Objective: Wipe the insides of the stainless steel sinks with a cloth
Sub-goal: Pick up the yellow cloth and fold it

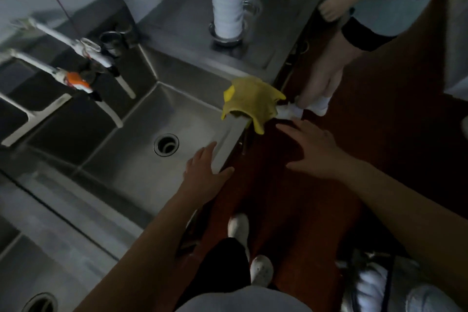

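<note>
Both my hands are spread, fingers straight and apart, and neither has hold of anything. My left hand [202, 172] lies over the front rim of the middle sink [141, 159], fingertips reaching in above the basin and thumb pointing out past the rim; whether the palm actually presses the steel I cannot tell. My right hand [314, 152] hovers off the counter altogether, over the red-brown floor [392, 147], its fingertips near the yellow cloth [249, 102] but apart from it.

The cloth is draped over the front rim of the sink unit, at the right front corner of the middle sink, one tail hanging down the outside. The sink's round drain [166, 144] sits open in the basin floor, near my left fingertips.

On the drainboard [278, 30] to the right of the basin stands a stack of white cups [228, 9] in a small metal dish. Two taps [83, 63] with white wrapping reach over the back edge, blurred. Another sink [38, 273] at the lower left is cut off by the frame. A second person's leg [326, 66] and white sock stand just beyond the cloth; the objects at the back of the drainboard are too dark to make out.
</note>
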